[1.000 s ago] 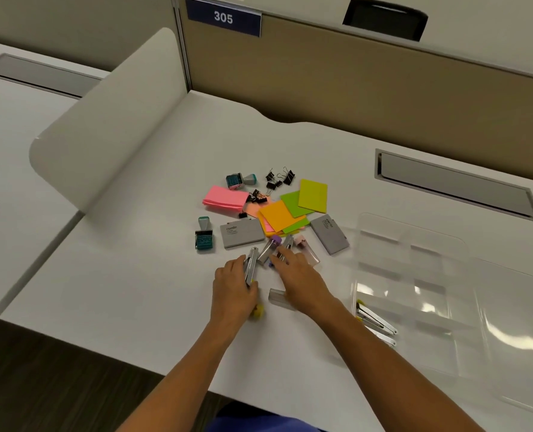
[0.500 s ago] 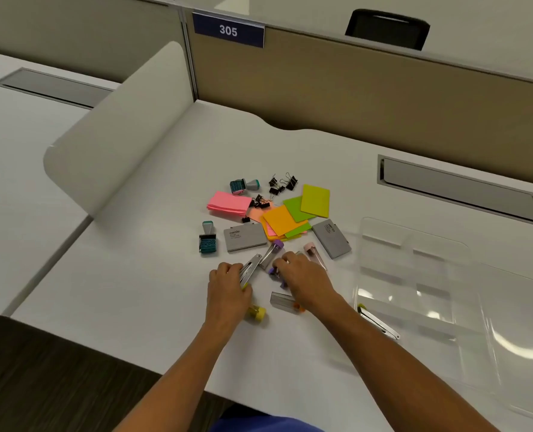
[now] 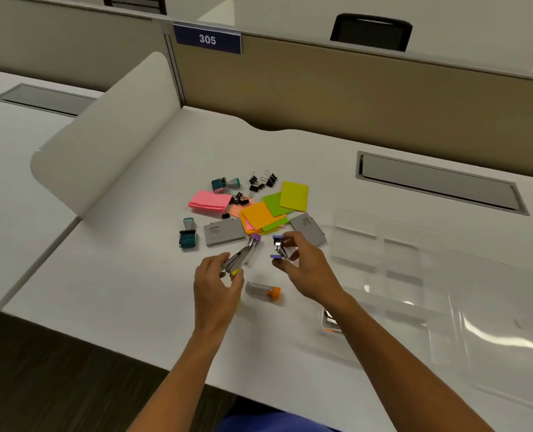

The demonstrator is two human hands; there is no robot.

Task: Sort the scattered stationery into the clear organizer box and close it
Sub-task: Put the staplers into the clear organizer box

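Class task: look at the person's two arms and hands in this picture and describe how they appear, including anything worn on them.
Both arms are bare up to the frame's lower edge, so no sleeves show. The left hand and right hand carry no gloves, and no rings, watch or bracelet can be seen on fingers or wrists. A patch of blue clothing shows at the bottom edge between the arms.

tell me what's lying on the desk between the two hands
In the head view, a clear tube with an orange cap lies on its side between the left hand and right hand, touching neither.
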